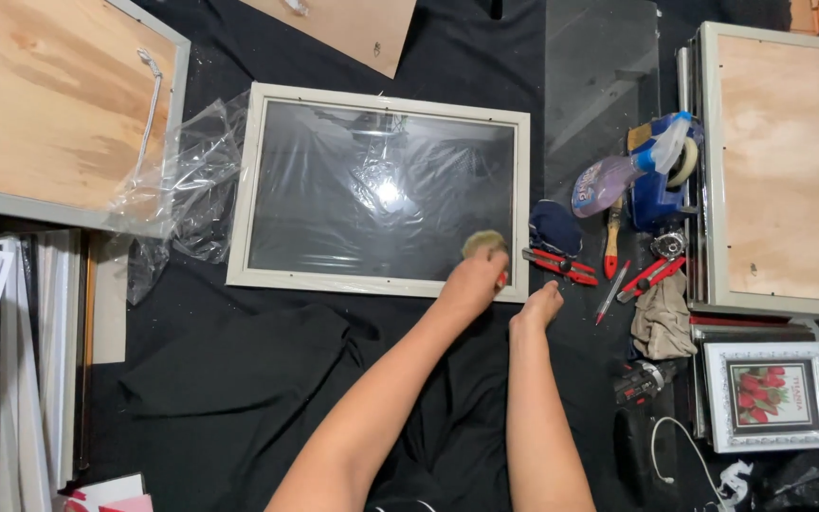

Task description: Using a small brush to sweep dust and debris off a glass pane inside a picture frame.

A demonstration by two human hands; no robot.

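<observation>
Left hand [474,280], grip closed on a tan wiping pad [482,244] at the glass's lower right corner of the cream picture frame [381,99], right hand [537,305] loosely curled, empty, bracing beside it; best wipe lightly, frame pinned.

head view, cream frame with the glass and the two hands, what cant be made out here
- Head view: the small tan pad under the left hand; the fingers cover most of it, so its kind is unclear.
- What lies behind the cream rectangular frame's glass; glare and reflections hide it.
- The right hand fingertips, curled down on the black cloth; any grip is hidden.
</observation>
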